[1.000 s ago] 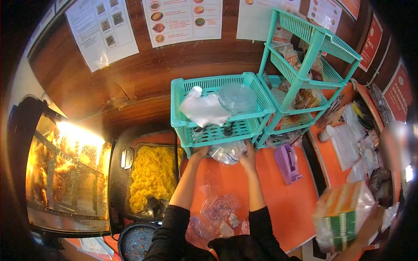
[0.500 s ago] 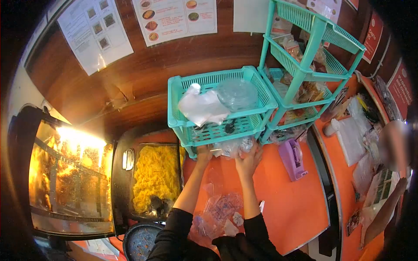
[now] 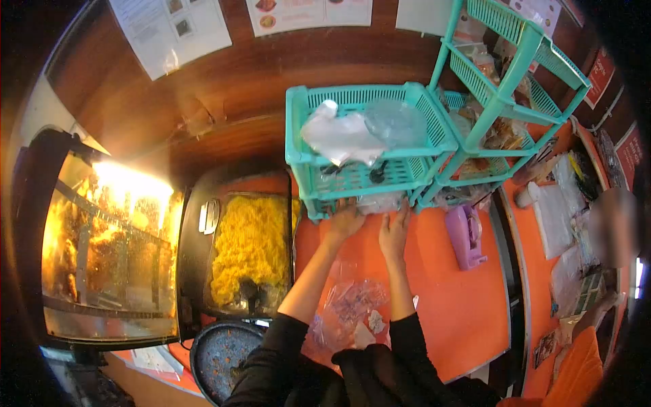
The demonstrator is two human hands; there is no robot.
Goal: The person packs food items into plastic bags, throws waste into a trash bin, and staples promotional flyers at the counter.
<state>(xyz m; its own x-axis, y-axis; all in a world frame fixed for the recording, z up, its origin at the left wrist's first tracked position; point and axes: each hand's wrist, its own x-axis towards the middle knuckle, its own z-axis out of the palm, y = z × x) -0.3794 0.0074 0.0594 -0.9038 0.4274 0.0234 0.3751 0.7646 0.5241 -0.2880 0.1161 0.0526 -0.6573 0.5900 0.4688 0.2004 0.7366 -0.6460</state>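
My left hand (image 3: pixel 346 221) is at the front foot of the low turquoise rack (image 3: pixel 305 178), its fingers stretched toward the bottom gap. To its right, my right hand (image 3: pixel 393 236) has fingers extended, palm turned inward, and appears to hold nothing. Clear plastic packaging (image 3: pixel 380 202) lies under the rack's lower shelf, just beyond both hands. Up in the top basket are a white plastic bag (image 3: pixel 344 136) and clear round lids (image 3: pixel 397 123). Crumpled clear plastic (image 3: pixel 352 305) rests on the orange counter (image 3: pixel 441 305) between my forearms.
A tray of yellow shredded food (image 3: pixel 249 244) and a lit glass display case (image 3: pixel 108 251) stand left, above a dark round pan (image 3: pixel 220 359). A purple tape dispenser (image 3: pixel 465 237) sits right. Behind it rises a taller turquoise rack (image 3: pixel 495 115). Another person (image 3: pixel 580 373) is at far right.
The clear packaging now sits further under the rack. My right hand has come off it, fingers straightened. The view has shifted, so the scene appears higher and mostly further right.
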